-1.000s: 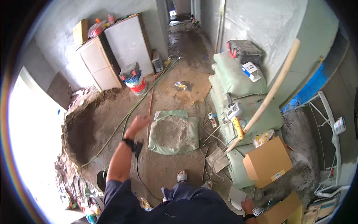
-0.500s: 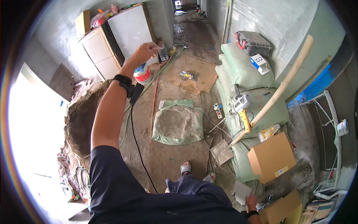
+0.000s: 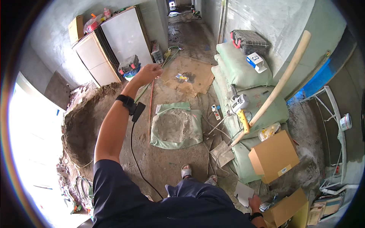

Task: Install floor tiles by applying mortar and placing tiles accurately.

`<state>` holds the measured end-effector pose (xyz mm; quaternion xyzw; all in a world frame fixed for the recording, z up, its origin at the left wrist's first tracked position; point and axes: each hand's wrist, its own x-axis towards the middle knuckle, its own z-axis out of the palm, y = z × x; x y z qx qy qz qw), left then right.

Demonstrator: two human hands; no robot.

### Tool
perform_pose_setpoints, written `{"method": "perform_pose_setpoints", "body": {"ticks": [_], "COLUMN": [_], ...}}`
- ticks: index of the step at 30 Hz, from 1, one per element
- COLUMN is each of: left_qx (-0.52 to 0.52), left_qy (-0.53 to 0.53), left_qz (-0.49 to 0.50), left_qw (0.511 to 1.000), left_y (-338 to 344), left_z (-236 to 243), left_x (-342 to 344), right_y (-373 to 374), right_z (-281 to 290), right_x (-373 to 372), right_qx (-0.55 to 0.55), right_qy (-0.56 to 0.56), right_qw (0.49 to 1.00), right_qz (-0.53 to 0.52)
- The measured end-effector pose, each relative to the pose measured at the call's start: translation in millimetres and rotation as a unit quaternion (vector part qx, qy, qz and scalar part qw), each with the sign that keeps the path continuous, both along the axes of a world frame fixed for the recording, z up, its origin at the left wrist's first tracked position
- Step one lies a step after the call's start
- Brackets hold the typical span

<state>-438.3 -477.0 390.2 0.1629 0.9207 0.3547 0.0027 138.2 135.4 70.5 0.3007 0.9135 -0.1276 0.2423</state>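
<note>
My left hand (image 3: pixel 149 73) is raised on the outstretched arm, fingers curled together; what they hold, if anything, I cannot make out. It appears in front of a grey toolbox (image 3: pixel 128 64) on a bucket. A black device on my wrist trails a cable. At the lower right my right hand (image 3: pixel 254 201) grips a pale flat piece of card (image 3: pixel 242 192), beside an open cardboard box (image 3: pixel 288 201). Between my feet and the doorway lies an open green sack of grey powder (image 3: pixel 171 126).
Stacked green sacks (image 3: pixel 239 64) on the right carry a toolbox, a small box, a mixer drill (image 3: pixel 239 105) and a long wooden handle (image 3: pixel 285 78). A mound of mortar (image 3: pixel 81 125), cabinets (image 3: pixel 119 41), hoses, a power strip (image 3: pixel 216 112) and cardboard (image 3: pixel 190 68) surround the floor space.
My left arm has risen forward from beside the powder sack, then dropped slightly since half a second ago. My right hand stays low at the card, moving only slightly.
</note>
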Motion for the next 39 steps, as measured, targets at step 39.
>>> {"method": "perform_pose_setpoints", "body": {"ticks": [39], "left_qx": [0.197], "left_qy": [-0.035], "left_qz": [-0.365], "left_qw": [0.909], "left_y": [420.5], "left_z": [72.0], "left_x": [47.9], "right_y": [-14.1], "right_z": [18.5], "right_x": [-133.4], "right_qx": [-0.068], "right_qy": [0.17], "right_qw": [0.979], "right_qz": [0.093]}}
